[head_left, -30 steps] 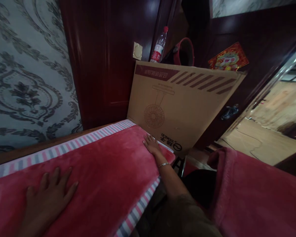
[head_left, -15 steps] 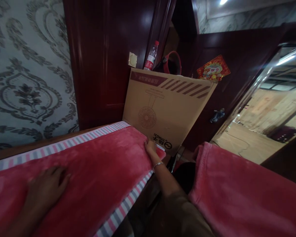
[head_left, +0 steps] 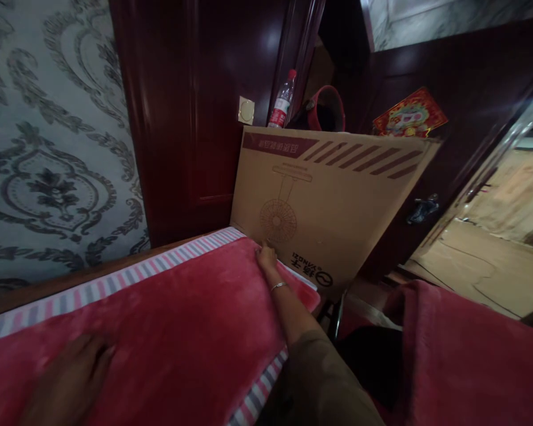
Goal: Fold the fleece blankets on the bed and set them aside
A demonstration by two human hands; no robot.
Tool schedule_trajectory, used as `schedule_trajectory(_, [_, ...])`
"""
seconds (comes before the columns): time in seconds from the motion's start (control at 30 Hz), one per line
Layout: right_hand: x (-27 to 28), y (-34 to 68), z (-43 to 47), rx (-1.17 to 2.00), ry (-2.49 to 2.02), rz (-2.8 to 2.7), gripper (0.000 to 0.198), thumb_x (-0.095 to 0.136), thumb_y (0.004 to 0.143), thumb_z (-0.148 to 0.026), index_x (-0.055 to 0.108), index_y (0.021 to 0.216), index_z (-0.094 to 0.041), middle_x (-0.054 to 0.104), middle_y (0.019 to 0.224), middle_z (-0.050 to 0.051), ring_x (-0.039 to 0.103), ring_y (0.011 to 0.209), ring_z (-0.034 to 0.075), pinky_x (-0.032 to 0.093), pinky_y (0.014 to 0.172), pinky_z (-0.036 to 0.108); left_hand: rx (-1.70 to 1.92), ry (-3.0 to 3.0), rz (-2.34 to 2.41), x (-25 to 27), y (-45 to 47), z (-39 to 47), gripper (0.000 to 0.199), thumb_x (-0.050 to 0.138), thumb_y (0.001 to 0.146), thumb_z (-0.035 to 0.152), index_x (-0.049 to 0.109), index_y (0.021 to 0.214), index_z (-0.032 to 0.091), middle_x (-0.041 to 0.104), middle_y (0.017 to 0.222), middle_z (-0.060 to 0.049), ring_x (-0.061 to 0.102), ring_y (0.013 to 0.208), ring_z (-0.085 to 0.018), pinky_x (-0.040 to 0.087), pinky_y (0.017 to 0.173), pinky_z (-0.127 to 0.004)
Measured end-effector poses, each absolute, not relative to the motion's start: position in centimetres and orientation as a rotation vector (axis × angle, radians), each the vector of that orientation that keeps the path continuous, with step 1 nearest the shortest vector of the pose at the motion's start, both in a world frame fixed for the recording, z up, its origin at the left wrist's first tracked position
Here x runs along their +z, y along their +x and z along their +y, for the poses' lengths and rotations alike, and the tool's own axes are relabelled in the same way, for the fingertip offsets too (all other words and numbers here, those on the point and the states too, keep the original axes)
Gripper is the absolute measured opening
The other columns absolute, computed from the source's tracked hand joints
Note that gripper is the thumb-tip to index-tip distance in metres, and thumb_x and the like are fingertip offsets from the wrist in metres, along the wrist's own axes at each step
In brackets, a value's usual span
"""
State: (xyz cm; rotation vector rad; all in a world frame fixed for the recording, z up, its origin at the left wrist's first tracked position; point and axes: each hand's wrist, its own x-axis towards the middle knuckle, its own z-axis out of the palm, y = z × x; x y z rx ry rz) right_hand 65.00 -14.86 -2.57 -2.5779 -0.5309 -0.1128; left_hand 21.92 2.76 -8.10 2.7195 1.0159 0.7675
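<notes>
A red plush blanket (head_left: pixel 173 307) lies over a striped sheet (head_left: pixel 160 260) in white, pink and grey on a raised surface. On the near left part of it rests my left hand (head_left: pixel 68 373), palm down, slightly blurred, fingers loosely bent and holding nothing. My right hand (head_left: pixel 266 257), with a thin bracelet on the wrist, reaches to the blanket's far end by the cardboard box. Its fingers look stretched out against the plush, though the tips are small and partly hidden.
A large cardboard box (head_left: pixel 328 195) with a fan drawing stands at the far end. Behind its top are a plastic bottle (head_left: pixel 282 100) and a red-rimmed object (head_left: pixel 328 103). Another red plush cloth (head_left: pixel 475 355) hangs at right. Patterned wallpaper (head_left: pixel 57 165) borders the left.
My right hand has slid left along the blanket's far end, relative to the box. My left hand stays on the blanket, a little lower in view. The view has shifted slightly.
</notes>
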Motion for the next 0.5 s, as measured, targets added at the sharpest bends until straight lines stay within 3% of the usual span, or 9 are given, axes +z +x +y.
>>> schedule_trajectory(0.13, [-3.0,66.4,-12.5,-0.125,-2.546,-0.445,0.036,0.055,0.095,-0.029,0.066,0.124,-0.012,0.069,0.119,0.020,0.062,0.117,0.029,0.046,0.095,0.035,0.872,2.586,0.929,-10.4,21.2,5.0,0.042,0.036,0.084,0.057,0.068,0.084,0.028,0.070,0.095,-0.011,0.067,0.092,-0.031,0.052,0.087,-0.048])
schedule_trajectory(0.27, [-3.8,66.9,-11.5,-0.212,-2.457,-0.486,0.030,0.053,0.093,-0.019,0.068,0.117,-0.013,0.065,0.125,0.019,0.057,0.122,0.027,0.042,0.099,0.033,0.916,2.625,0.947,-9.9,22.1,7.9,0.054,0.031,0.082,0.061,0.066,0.102,0.026,0.068,0.109,-0.015,0.065,0.105,-0.035,0.051,0.095,-0.050])
schedule_trajectory(0.4, [-4.7,67.3,-11.8,-0.276,-2.322,-0.590,0.032,0.048,0.094,-0.016,0.064,0.121,-0.015,0.066,0.122,0.013,0.059,0.117,0.021,0.041,0.098,0.028,0.613,2.839,1.078,-6.3,25.1,9.4,0.071,0.019,0.082,0.061,0.065,0.111,0.016,0.067,0.117,-0.020,0.063,0.106,-0.038,0.047,0.097,-0.053])
schedule_trajectory(0.5, [-5.3,67.8,-12.1,-0.269,-2.240,-0.648,0.028,0.050,0.095,-0.024,0.063,0.119,-0.016,0.071,0.109,0.009,0.064,0.101,0.019,0.045,0.088,0.025,0.395,2.883,1.202,-4.5,27.2,9.1,0.069,0.016,0.083,0.054,0.065,0.111,0.014,0.068,0.107,-0.021,0.065,0.098,-0.038,0.048,0.087,-0.052])
